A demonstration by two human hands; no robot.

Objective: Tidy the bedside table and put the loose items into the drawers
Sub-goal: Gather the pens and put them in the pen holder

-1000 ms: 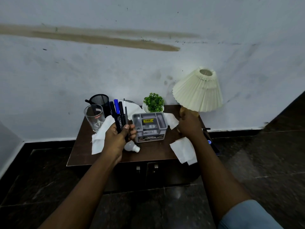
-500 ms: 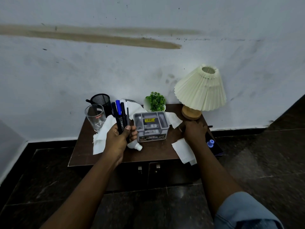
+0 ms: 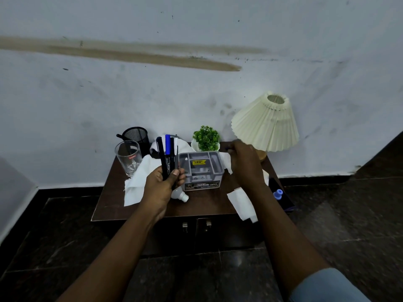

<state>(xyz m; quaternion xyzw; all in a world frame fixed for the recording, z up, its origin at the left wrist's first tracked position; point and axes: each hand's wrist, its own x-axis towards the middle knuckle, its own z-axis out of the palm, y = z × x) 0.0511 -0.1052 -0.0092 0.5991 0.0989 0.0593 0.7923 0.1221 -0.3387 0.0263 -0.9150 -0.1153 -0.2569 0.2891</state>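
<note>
Upright black and blue pens (image 3: 167, 158) bunched above brown bedside table (image 3: 205, 203).

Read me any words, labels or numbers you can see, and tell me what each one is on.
"OPEL": front label of the grey organiser box.
Yellow sticker on the box: too small to read.
Red print on the drinking glass: too blurred to read.
White print on the markers in the left hand: unreadable.
</note>
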